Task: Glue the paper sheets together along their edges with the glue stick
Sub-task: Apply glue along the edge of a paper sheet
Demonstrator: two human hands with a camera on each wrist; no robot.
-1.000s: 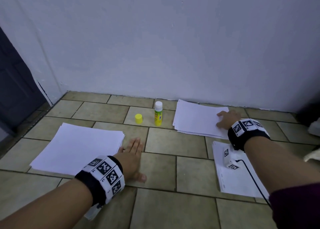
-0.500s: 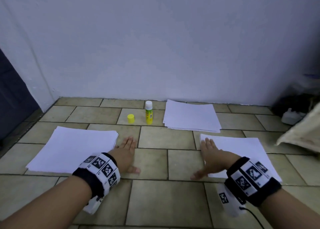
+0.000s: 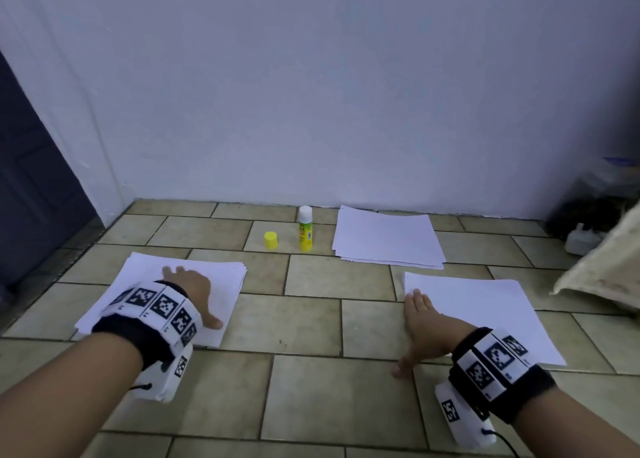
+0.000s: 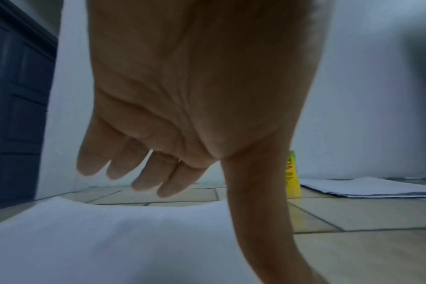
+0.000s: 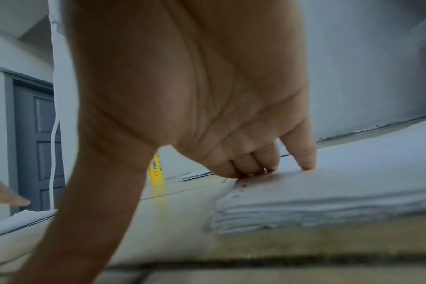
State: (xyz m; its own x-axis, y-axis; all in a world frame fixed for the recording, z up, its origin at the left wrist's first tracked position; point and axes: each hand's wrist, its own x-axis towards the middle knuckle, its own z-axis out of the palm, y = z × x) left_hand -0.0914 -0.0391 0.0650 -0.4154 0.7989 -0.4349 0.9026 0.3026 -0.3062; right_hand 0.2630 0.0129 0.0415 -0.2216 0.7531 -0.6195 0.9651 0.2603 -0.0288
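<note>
Beige-green tiled floor (image 3: 311, 319) carries everything, w/ a pale wall (image 3: 346, 94) along its far edge and a dark door (image 3: 31, 198) at the far-left corner.

Largest papers: the left paper stack (image 3: 221, 284) lies toward the floor's left side, the right paper stack (image 3: 491, 319) toward the right side, both on the near half. The far paper stack (image 3: 388, 238) sits close to the wall edge, right of centre, its sheets slightly fanned at the near edge. Beige cloth (image 3: 602, 277) pokes in at the floor's right edge, a small white container (image 3: 581, 239) just beyond it near the far-right corner.

Left hand (image 3: 194, 293) is over the left paper stack, palm down, fingers straight and slightly spread, thumb out toward the stack's right edge; left wrist view shows the fingers (image 4: 144, 169) extended above the sheet, and whether the tips touch it I cannot tell. Right hand (image 3: 424, 329) rests at the left edge of the right paper stack, thumb stretched out onto bare tile; right wrist view shows the fingertips (image 5: 306, 163) pressing down on the top sheet by the edge, nothing pinched, punched holes visible along that edge.

Both wrists wear black bands w/ checkered marker tags.

Glue stick (image 3: 305, 229) stands upright, uncapped, white tip up, yellow-green body, near the wall edge approx. mid-floor, just left of the far paper stack, not touching it. Its yellow cap (image 3: 270, 240) stands just beside it on the left, apart from it. Neither hand is near them.
</note>
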